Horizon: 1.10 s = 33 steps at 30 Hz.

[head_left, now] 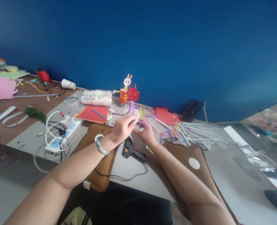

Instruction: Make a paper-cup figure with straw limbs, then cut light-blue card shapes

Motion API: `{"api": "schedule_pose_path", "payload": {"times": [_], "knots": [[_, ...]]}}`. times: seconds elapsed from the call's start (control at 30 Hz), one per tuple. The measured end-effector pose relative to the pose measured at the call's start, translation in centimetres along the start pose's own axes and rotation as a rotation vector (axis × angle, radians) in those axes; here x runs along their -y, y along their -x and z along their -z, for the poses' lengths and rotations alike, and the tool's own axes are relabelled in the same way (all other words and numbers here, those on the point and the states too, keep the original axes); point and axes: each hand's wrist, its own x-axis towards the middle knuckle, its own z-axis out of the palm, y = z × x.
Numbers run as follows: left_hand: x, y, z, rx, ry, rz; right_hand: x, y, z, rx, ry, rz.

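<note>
Both hands are together in front of me at a white paper cup (135, 115), which they mostly hide. My left hand (123, 128), a bangle at its wrist, is closed at the cup's near left side. Curled around the right side of the cup is my right hand (146, 132). Purple pipe cleaners (132, 107) rise from the cup to a red cat-shaped head (133, 94), and more purple strands stick out at both sides. Below the hands lies a black glue gun (133, 152). Behind stands an orange cup figure (123, 96) with a white rabbit head (127, 82).
Left are a power strip (64, 137) with cables, red paper (93, 114) and bagged paper cups (97, 98). Several coloured sticks (194, 132) and red card (167, 115) lie right. Brown cushions (85, 156) flank the glue gun; a blue wall (164, 47) closes the back.
</note>
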Motion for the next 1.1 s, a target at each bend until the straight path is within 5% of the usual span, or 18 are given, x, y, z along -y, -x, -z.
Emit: {"api": "schedule_pose_path", "payload": {"times": [0.2,0.37,0.73,0.93,1.1], "knots": [[0.2,0.2,-0.2,0.062,0.162,0.004,-0.2,-0.6,0.1,0.011,-0.076,-0.093],[0.6,0.5,0.1,-0.011,0.177,-0.01,0.3,-1.0,1.4,-0.003,-0.329,-0.228],[2.0,0.5,-1.7,0.142,0.571,0.55,0.4,-1.1,2.2,0.0,-0.411,-0.234],[2.5,0.2,-2.0,0.264,0.904,0.648,0.5,-1.0,2.1,0.076,-0.403,-0.206],[2.2,-0.4,-1.4,0.312,0.913,0.667,0.7,-0.8,1.9,0.138,-0.397,-0.158]]}}
